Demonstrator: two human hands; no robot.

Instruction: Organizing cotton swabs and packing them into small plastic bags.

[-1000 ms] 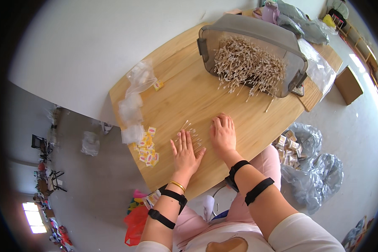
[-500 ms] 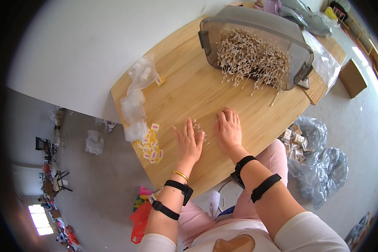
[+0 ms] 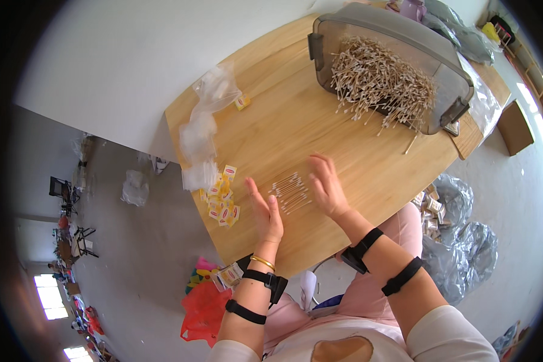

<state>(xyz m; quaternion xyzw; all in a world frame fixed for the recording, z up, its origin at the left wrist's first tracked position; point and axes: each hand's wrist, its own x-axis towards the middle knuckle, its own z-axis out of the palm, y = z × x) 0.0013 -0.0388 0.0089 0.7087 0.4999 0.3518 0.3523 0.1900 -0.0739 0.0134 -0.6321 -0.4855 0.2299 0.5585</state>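
A small row of cotton swabs (image 3: 291, 193) lies side by side on the wooden table (image 3: 271, 133), between my two hands. My left hand (image 3: 264, 211) is just left of the row, thumb apart from the stretched fingers, holding nothing. On the other side, my right hand (image 3: 327, 187) hovers with its fingers extended, slightly blurred and empty. A grey see-through bin (image 3: 398, 36) lies tipped on its side at the far right, with a large heap of loose swabs (image 3: 383, 81) spilling from its mouth.
Yellow-and-white printed cards (image 3: 223, 202) are piled at the left edge, below clear plastic bags (image 3: 198, 136). One more card (image 3: 242, 102) lies farther back. On the floor to the right, packed boxes (image 3: 431, 211) sit in a grey plastic bag (image 3: 461, 253). A red bag (image 3: 205, 311) is at lower left.
Both hands have drawn away from the swabs, the left one tilting onto its side. The row, partly covered before, now shows fully. The whole view has shifted slightly.
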